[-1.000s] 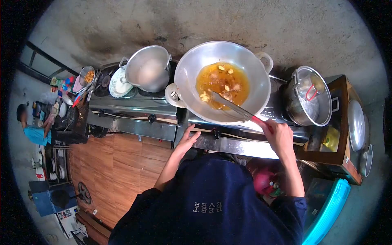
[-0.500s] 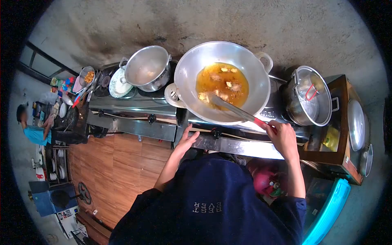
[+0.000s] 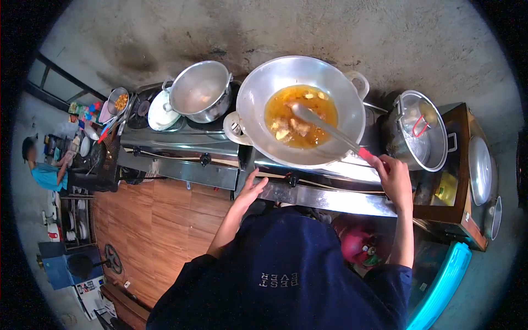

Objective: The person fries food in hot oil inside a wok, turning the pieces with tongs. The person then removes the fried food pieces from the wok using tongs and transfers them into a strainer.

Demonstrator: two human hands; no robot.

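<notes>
A large silver wok with two loop handles sits on the stove, holding brownish-yellow oil and several pale, browned food pieces. My right hand is closed around the red handle of a metal ladle or spatula; the exact shape of its head is unclear. That head is over the oil near the middle of the wok. In front of the stove, my left hand has its fingers apart and holds nothing, just below the wok's left handle.
Left of the wok stand a silver pot and a white lid. To the right, another pot holds a red-handled utensil, beside a wooden cabinet. A pink gas cylinder is below. At far left is another person.
My right hand has moved right and slightly up with the utensil. Its head has lifted from the food and shifted toward the wok's centre. The left hand stays put.
</notes>
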